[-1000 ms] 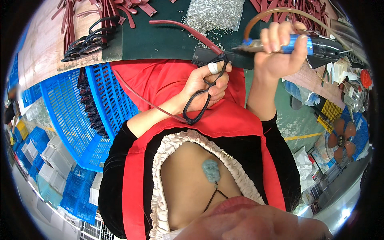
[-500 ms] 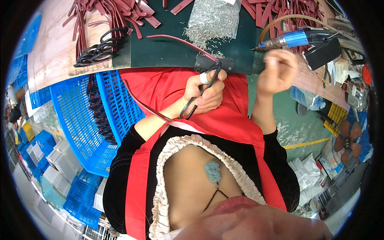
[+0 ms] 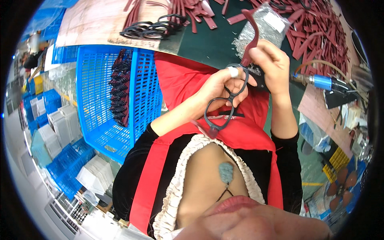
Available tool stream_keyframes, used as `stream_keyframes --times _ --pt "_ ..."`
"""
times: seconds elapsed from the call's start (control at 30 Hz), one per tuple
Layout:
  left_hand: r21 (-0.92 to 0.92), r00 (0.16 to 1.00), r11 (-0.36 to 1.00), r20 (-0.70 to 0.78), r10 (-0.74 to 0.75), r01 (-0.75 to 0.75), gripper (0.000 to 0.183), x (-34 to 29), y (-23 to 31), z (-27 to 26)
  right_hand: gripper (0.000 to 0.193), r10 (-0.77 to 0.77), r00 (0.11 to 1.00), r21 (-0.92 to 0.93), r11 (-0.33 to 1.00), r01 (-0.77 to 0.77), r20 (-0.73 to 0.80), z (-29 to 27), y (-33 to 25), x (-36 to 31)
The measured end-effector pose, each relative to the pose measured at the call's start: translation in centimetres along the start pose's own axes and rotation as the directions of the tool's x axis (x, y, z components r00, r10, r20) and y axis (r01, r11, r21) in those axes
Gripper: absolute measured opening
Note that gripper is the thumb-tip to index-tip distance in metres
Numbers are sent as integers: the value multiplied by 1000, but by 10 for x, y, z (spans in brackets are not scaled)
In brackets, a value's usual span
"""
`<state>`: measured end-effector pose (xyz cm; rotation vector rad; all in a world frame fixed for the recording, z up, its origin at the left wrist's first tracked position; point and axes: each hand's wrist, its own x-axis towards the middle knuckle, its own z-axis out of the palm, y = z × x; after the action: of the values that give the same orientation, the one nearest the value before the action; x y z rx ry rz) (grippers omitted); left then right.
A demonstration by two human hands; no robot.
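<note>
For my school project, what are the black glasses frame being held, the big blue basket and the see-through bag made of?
Glasses frame: probably smooth plastic, from its soft, even sheen, though coated metal is possible.
Blue basket: most likely hard plastic; its walls have neat rows of slots.
Bag: looks like thin plastic film, shiny and crinkled.
</note>
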<state>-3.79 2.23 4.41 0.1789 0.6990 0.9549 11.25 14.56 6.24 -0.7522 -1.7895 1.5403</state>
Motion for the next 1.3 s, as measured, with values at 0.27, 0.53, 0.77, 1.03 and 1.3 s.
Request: stream_keyframes --times 0.27,0.53,0.77,1.03,1.3 --pt "733 -111 335 -486 867 -592 44 -159 84 -104 20 28 946 203 978 40 -323 -16 36 -42" --pt "827 -223 424 -522 823 -369 56 -74 150 -154 18 26 962 180 983 24 -273 -1 32 -28" --pt "841 -10 -409 440 898 353 18 -28 130 -138 14 -114 941 -48 993 105 -320 5 25 -36" --pt "896 -192 -437 443 876 75 42 -95 203 -164 14 -111 907 -12 993 117 -406 13 36 -35" --pt "977 40 -204 207 977 -65 30 -93 292 -224 12 -186 912 -125 981 149 -365 -3 20 -19"
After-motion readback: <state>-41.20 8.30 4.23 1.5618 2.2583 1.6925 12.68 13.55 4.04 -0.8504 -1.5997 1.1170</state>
